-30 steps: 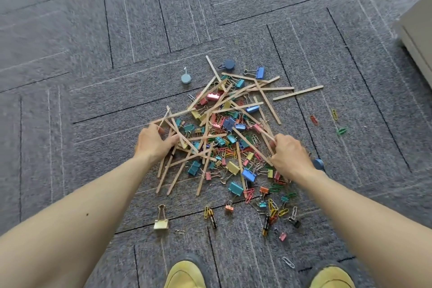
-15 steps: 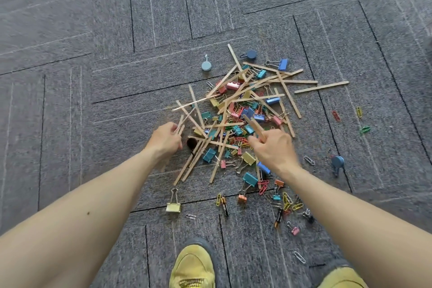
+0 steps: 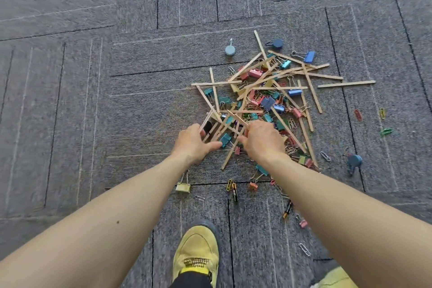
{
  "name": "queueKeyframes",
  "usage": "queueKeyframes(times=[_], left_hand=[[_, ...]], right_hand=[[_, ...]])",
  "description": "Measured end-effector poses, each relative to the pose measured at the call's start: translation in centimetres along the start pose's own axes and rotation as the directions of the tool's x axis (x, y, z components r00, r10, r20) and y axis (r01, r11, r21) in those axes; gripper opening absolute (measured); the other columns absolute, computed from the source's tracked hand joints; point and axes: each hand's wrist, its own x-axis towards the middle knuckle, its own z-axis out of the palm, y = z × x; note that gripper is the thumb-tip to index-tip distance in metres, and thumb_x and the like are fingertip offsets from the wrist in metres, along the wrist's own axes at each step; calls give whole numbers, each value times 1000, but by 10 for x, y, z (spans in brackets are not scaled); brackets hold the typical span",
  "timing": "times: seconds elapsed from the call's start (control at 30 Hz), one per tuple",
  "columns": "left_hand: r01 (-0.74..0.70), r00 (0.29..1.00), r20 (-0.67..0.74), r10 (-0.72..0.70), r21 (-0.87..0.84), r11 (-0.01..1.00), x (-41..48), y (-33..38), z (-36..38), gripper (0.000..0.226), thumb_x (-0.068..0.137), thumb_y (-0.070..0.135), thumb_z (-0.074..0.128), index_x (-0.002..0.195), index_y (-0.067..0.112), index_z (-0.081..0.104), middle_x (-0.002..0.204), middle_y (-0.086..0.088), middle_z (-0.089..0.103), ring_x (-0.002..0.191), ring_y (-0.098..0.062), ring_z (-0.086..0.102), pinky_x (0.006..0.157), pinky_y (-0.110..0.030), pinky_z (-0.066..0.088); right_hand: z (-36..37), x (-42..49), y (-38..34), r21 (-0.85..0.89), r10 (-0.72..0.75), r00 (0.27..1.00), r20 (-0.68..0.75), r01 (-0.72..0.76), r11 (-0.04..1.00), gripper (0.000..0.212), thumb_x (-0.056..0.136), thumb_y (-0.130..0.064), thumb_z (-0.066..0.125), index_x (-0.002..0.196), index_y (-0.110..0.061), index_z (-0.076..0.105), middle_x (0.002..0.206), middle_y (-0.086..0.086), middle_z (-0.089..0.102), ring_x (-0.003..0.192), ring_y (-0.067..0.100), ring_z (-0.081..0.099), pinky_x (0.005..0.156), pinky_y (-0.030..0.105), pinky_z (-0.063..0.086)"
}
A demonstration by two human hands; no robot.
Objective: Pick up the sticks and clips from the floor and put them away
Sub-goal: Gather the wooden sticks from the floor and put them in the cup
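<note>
A jumbled heap of thin pale wooden sticks [image 3: 268,87] and small coloured metal binder clips [image 3: 267,103] lies on the grey carpet-tile floor [image 3: 117,100]; this heap serves as the landmark. Both bare hands reach into the near edge of the heap. The left hand [image 3: 195,144] has its fingers curled around the ends of a few sticks at the heap's near-left corner, thumb stretched toward a teal binder clip [image 3: 225,139]. The right hand [image 3: 263,141] sits just beside it, fingers bent down over sticks and clips, pinching stick ends; exactly how many it grips cannot be told.

At the far-left edge of the heap stands a pale blue round magnet hook [image 3: 229,50], and a darker blue round one [image 3: 277,43] lies at the far edge. A third blue round piece [image 3: 354,161] rests well to the near-right of the heap. One lone stick [image 3: 346,83] lies just off the heap's right side. A gold binder clip [image 3: 183,186] sits apart at the near-left, touching the left forearm's outline. Loose paper clips [image 3: 383,112] scatter right of the heap, and small batteries [image 3: 234,192] lie near its close edge. A yellow suede shoe [image 3: 198,248] stands on the carpet nearest the viewer, below the heap.
</note>
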Motion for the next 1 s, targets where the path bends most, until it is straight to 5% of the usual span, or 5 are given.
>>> queueKeyframes(times=[0.2,0.33,0.53,0.7,1.0], left_hand=[[4,998,61,-9,78,997,4,0,7,18,89,30,70,81,15,65,84,-5,70,76,-19,66,74,-36,55],[-79,969,228,89,-54,995,-3,2,-1,27,98,27,55,79,10,62,74,-4,64,60,-17,54,60,-32,47],[-3,939,333,89,-250,968,-9,5,-15,17,104,24,40,93,13,47,88,-4,48,72,-15,42,69,-36,46],[149,913,381,146,-643,751,-16,11,-25,20,103,9,39,121,13,47,82,-7,61,69,-13,54,68,-26,45],[260,950,312,16,-818,513,-5,34,-23,13,96,-1,34,99,11,40,63,0,43,49,-10,34,43,-23,32]], right_hand=[[-1,-2,-6,20,22,999,45,-23,1000,30,94,-43,62,93,-14,55,98,6,62,88,30,64,79,43,54],[-3,-2,-5,100,30,992,121,-42,994,14,90,-23,60,93,-10,59,94,9,66,86,30,65,80,43,56],[-22,-2,19,422,-70,945,318,-75,904,13,92,-8,51,96,-3,62,88,12,67,64,16,54,60,33,52],[-37,-4,39,562,-47,944,326,-154,812,17,93,-10,51,81,-6,61,73,6,65,57,14,55,61,35,51],[-59,-16,50,711,-37,911,411,-295,638,24,88,7,39,74,-4,55,58,6,56,39,11,45,37,24,33]])
